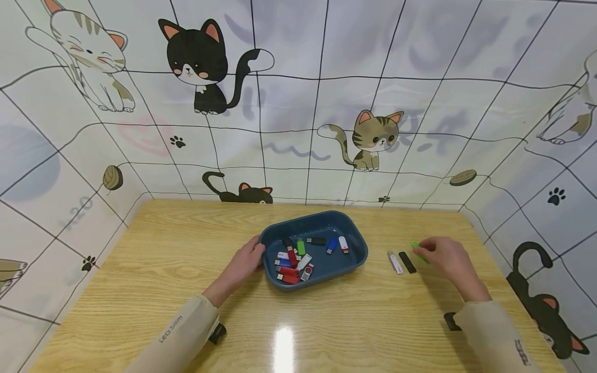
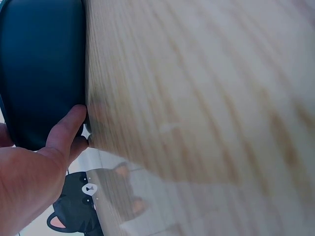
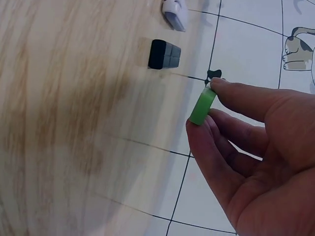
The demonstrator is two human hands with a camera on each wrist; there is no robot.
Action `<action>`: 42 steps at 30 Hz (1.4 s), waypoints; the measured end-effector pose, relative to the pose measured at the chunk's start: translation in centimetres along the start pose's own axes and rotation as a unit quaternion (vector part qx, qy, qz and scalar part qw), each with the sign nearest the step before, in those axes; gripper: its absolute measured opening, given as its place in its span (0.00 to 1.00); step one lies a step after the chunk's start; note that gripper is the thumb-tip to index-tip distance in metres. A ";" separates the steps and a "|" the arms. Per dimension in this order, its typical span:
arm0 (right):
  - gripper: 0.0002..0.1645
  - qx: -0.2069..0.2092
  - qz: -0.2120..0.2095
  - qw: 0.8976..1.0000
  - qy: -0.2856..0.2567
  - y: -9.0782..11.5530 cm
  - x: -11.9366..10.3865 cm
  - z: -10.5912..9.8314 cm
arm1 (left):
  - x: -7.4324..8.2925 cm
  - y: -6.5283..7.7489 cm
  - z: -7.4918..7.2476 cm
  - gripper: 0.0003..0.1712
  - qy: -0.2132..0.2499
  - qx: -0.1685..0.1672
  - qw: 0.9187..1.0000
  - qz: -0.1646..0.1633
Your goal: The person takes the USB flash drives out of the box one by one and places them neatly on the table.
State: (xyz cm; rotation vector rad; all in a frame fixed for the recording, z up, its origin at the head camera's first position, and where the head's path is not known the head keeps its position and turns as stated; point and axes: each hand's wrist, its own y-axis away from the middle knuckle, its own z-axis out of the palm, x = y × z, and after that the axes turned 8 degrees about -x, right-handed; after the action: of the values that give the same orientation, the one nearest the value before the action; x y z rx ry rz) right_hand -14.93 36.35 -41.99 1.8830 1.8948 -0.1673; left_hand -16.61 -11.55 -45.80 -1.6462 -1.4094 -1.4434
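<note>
From my remote station I take this for a small enclosed work booth; whether it stands in a home or an office, I can't tell. My clues are the pale wall coverings [image 1: 289, 103] beyond the wood-grain surface [image 1: 401, 321] and to its left and right, printed with grid lines [image 1: 319, 79], cartoon cats [image 1: 198, 57] and paw prints [image 1: 178, 141].

Smooth plastic tray [image 1: 336, 265], green plastic stick [image 3: 203, 107], glossy wood-grain tabletop [image 1: 350, 331]

Right hand [image 1: 445, 255] pinches, left hand [image 1: 241, 261] grips (arms [image 1: 174, 334] well apart).
</note>
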 end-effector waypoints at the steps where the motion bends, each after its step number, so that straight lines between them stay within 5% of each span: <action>1: 0.28 -0.001 0.001 1.000 0.001 0.0 0.1 0.0 | 0.0 0.0 0.0 0.31 0.000 -0.001 1.000 0.002; 34: 0.24 -0.040 0.029 0.999 0.017 -1.4 1.2 0.9 | 0.0 0.0 -0.1 0.31 0.006 -0.008 1.000 0.000; 42: 0.25 -0.042 0.029 0.998 0.027 -1.4 1.0 0.9 | 0.1 -0.5 -0.4 0.28 0.061 -0.013 0.998 0.004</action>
State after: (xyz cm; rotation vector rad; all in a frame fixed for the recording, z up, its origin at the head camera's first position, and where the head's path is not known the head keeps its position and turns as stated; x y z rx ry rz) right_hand -16.05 36.86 -43.52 1.8999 1.8502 -0.0176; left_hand -17.18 -11.69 -45.70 -1.5498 -1.3206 -1.5354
